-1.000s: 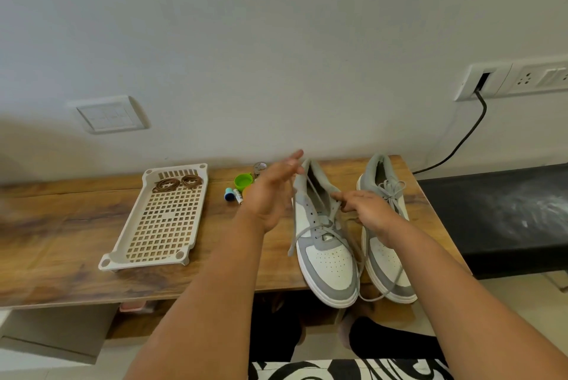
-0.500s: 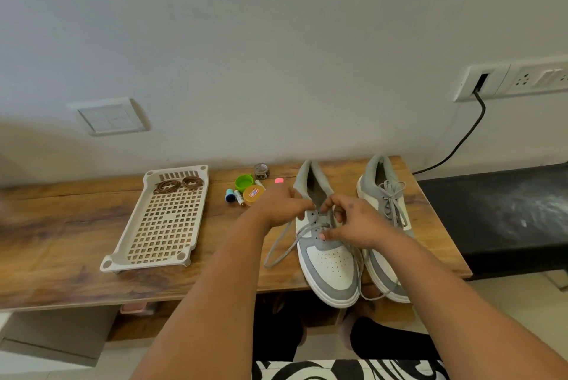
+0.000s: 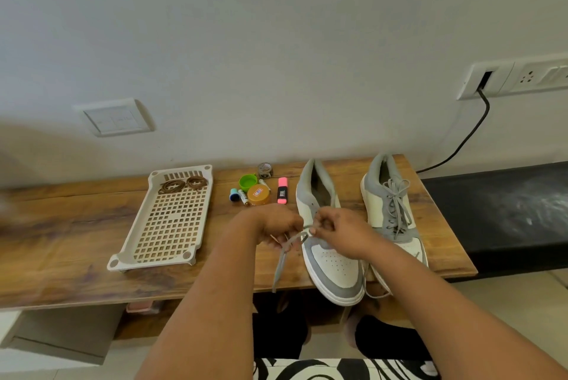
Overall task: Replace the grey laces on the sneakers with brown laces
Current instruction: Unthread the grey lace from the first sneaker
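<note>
**Both hands on grey lace over left sneaker**

Left hand [image 3: 278, 227] and right hand [image 3: 341, 232] meet above the lower eyelets of the left sneaker [image 3: 330, 244]. Both have curled fingers pinching the grey lace [image 3: 287, 252]; a loose end hangs down past the table [image 3: 61, 244] front edge. Upper eyelets of this sneaker look unlaced, tongue open. Right sneaker [image 3: 392, 210] sits just beside it, fully laced in grey, bow tied. Both toes point toward the person. Brown laces [image 3: 183, 185] lie coiled at the far end of the tray [image 3: 167, 226], well apart from the sneakers. Between tray and sneakers: green cap [image 3: 247, 182], orange lid [image 3: 258, 194], pink highlighter [image 3: 282, 190], small bits. Wall sockets [image 3: 516, 76] with black cable [image 3: 461, 143] at right.
</note>
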### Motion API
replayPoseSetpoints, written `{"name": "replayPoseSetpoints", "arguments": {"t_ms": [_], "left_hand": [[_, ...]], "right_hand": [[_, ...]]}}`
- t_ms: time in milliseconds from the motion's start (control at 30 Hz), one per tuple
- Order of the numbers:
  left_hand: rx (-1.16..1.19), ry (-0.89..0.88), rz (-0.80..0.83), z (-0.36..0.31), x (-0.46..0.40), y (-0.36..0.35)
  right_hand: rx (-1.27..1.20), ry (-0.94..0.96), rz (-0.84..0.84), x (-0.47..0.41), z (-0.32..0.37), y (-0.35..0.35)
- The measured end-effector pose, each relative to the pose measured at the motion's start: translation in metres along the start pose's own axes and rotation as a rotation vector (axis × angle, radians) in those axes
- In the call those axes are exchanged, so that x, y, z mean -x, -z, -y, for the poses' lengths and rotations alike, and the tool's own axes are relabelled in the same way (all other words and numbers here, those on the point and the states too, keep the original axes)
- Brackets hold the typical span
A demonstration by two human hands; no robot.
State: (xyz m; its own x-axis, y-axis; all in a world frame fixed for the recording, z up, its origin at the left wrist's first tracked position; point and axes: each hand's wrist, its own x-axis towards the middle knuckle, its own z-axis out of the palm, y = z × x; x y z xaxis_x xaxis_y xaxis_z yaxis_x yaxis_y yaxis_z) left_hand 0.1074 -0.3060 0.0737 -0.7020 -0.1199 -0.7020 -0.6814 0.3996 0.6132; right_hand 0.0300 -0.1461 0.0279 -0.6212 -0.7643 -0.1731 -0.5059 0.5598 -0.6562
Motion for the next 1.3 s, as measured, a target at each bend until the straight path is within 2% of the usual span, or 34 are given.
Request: {"name": "replayPoseSetpoints", "arguments": {"t_ms": [100,167,300,467,533,633,733,833,900,967,1067,1300], "left_hand": [[-0.053,0.021,-0.147,0.001,-0.009,-0.004],[-0.069,-0.024,-0.239,0.001,-0.015,-0.004],[-0.041,-0.075,-0.337,-0.002,-0.024,-0.010],[0.057,-0.047,-0.280,-0.005,-0.029,-0.027],[0.178,-0.052,-0.284,-0.006,-0.031,-0.031],[0.267,0.011,-0.255,-0.008,-0.034,-0.033],[0.380,0.093,-0.220,-0.008,-0.035,-0.035],[0.477,0.113,-0.197,-0.012,-0.035,-0.037],[0.468,0.100,-0.209,-0.014,-0.033,-0.038],[0.420,0.106,-0.228,-0.013,-0.033,-0.038],[0.437,0.138,-0.212,-0.008,-0.034,-0.039],[0.628,0.170,-0.100,-0.007,-0.037,-0.042]], "right_hand": [[-0.447,-0.162,0.091,0.007,0.005,0.032],[-0.526,-0.229,0.083,0.013,0.001,0.056],[-0.302,-0.306,-0.090,0.031,-0.014,0.098],[0.198,-0.323,-0.609,0.050,-0.025,0.134],[0.267,-0.277,-0.745,0.048,-0.029,0.134],[0.206,-0.127,-0.877,0.033,-0.028,0.118],[0.237,0.002,-0.727,0.024,-0.019,0.093],[0.182,0.151,-0.381,0.018,-0.008,0.063],[0.160,0.160,-0.174,0.012,-0.010,0.041],[0.197,0.107,-0.062,0.007,-0.017,0.027],[0.188,0.021,0.003,0.005,-0.016,0.026],[0.160,-0.029,-0.004,0.007,-0.011,0.030]]}}
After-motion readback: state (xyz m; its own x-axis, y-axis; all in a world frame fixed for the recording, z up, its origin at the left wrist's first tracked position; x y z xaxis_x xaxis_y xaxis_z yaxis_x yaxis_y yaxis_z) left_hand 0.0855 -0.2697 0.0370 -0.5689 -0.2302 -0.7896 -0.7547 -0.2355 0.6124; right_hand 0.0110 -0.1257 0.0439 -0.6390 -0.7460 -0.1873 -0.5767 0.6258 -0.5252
